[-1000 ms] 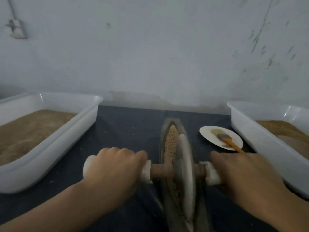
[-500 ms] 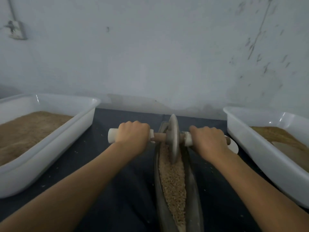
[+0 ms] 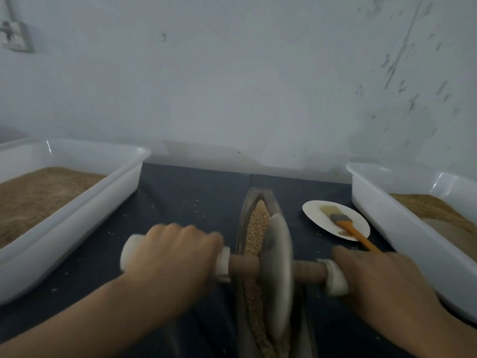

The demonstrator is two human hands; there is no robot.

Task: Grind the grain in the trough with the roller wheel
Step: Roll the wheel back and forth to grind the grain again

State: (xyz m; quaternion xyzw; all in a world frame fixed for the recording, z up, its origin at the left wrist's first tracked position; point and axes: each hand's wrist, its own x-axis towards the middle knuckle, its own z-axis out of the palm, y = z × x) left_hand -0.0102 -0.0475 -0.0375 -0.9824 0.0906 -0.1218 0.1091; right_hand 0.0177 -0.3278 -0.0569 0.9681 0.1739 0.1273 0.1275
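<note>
A narrow boat-shaped metal trough lies lengthwise on the dark table, holding tan grain. The grey roller wheel stands upright in the trough's near half, on a wooden axle with white handle ends. My left hand grips the left handle. Over on the other side, my right hand grips the right handle. Grain shows beyond the wheel and beside its lower edge; the near end of the trough is cut off by the frame.
A white tub of brown grain stands at the left, another white tub at the right. A small white plate with an orange-handled brush lies between trough and right tub. A pale wall rises behind the table.
The wheel has rolled back from the trough's far end to the near half, both hands pulling the handles toward me. The plate and brush are uncovered again.
</note>
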